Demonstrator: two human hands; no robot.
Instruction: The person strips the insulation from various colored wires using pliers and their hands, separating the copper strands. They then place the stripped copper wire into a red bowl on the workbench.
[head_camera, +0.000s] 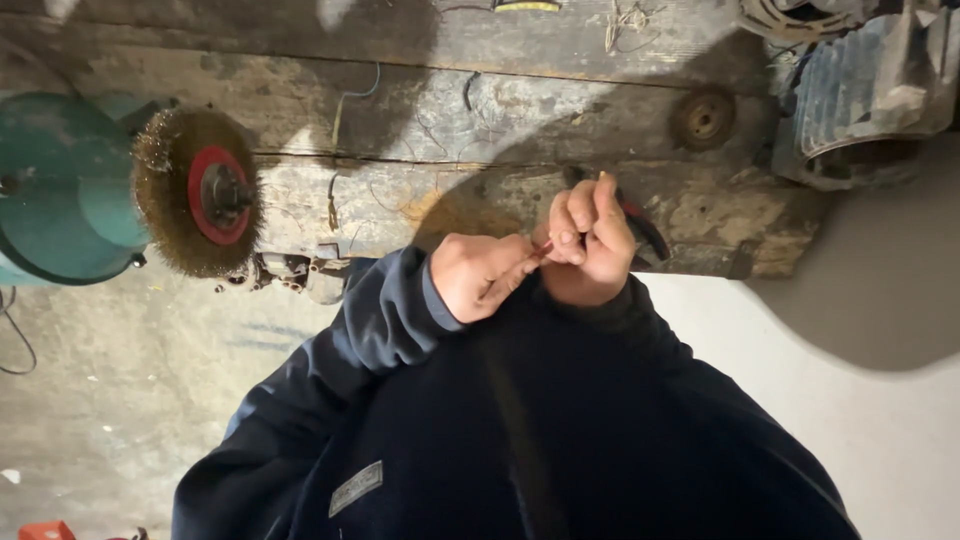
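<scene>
So over at the far left, well off from the workbench (420, 120) middle, there's a green grinder (60, 190) with a brass wire wheel (185, 190) on a red hub, sitting just past the bench's left end. Below the bench edge, close to the body, the left hand (480, 275) is curled shut, pinching the end of a thin reddish wire (538, 253) between thumb and fingers. Touching it right there is the right hand (590, 245), also closed, fingers wrapped around the other bit of that wire plus a pair of pliers (640, 225) with red-and-black handles poking out toward the bench. Both hands sit right in front of the bench's front edge. Further right on the bench top there's a small rusty disc (704, 118), and at the right end a ribbed grey motor (860, 95).
</scene>
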